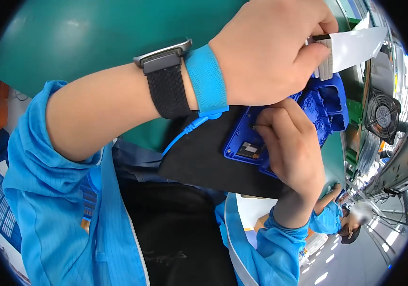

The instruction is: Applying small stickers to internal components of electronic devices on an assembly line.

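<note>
Head view, right now. Any read on the step in hand?

Going by pose alone, probably some two-handed handling around the blue housing point(237, 137). Lying on the dark mat point(204, 155), partly covered by the right hand point(294, 143).

And the left hand point(275, 57)?

Clamped on a white piece point(354, 50) with a greyish layered edge, pinched between thumb and fingers. Held up at upper right, close to a second blue part point(317, 112). Can't tell if touching it or just in front.

Same deal for the right fingers?

Not so clear, tbh. Bunched close together and curled down over the housing, right near a small dark window point(250, 149) with a pale patch. Can't tell whether pinching something or only pressing, with the tips partly hidden.

OK, and the next move?

Would say it calls for a steady right hand, plus a left grip firm enough not to slip but gentle enough not to crease anything. Worth minding the crossed arms too.

Pose-wise?

Left: elbow wide, forearm slanting up across from the left, back of the hand up, complete with smartwatch point(165, 59) and light-blue wristband point(207, 78), cord point(185, 131) trailing off. Right: up from the lower edge, bent at the wrist, tucked just below the left.
</note>
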Tool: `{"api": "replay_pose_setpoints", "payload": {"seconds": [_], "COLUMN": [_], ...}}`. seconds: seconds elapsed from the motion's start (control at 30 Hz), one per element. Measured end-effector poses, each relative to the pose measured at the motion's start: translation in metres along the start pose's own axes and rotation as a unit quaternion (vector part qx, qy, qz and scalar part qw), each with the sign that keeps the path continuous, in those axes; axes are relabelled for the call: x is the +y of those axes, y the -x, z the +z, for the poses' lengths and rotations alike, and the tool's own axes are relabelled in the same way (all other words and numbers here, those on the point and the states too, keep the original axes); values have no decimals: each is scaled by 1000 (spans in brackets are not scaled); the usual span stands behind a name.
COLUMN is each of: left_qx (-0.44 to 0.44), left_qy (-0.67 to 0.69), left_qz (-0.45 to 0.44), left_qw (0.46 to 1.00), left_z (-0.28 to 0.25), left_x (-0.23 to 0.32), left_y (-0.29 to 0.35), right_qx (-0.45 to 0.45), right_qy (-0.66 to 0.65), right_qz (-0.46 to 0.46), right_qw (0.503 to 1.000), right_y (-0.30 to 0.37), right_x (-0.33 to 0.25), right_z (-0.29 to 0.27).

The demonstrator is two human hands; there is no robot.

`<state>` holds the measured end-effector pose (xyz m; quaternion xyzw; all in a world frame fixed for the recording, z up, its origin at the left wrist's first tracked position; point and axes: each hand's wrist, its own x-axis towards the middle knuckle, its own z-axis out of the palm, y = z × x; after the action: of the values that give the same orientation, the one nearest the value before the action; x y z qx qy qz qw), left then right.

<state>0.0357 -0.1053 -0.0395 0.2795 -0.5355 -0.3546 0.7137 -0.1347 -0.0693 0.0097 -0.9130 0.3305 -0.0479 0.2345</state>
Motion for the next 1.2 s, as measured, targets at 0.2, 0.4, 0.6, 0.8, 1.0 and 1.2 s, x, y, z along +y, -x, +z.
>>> {"api": "replay_pose_setpoints", "payload": {"seconds": [0.2, 0.4, 0.6, 0.8, 1.0, 1.2], "left_qx": [-1, 4, -14, -6, -2, 4], "left_qy": [27, 18, 28, 32, 28, 30], "left_qz": [1, 18, -1, -1, 0, 4], "left_qw": [1000, 1000, 999, 999, 1000, 1000], "left_z": [1, 0, 0, 0, -1, 1], "left_x": [-3, -7, -5, -5, -4, -5], "left_y": [0, 0, 0, 0, 0, 3], "right_qx": [-23, -30, -30, 9, 47, 65], "right_qy": [-6, -4, 17, 37, -37, 6], "right_qz": [0, -5, -4, 7, 15, 11], "right_qw": [1000, 1000, 999, 999, 998, 998], "right_y": [-4, -8, -9, 0, 14, 16], "right_x": [-1, -2, -5, -1, -1, 0], "right_z": [-4, -4, -5, 0, -2, 4]}}
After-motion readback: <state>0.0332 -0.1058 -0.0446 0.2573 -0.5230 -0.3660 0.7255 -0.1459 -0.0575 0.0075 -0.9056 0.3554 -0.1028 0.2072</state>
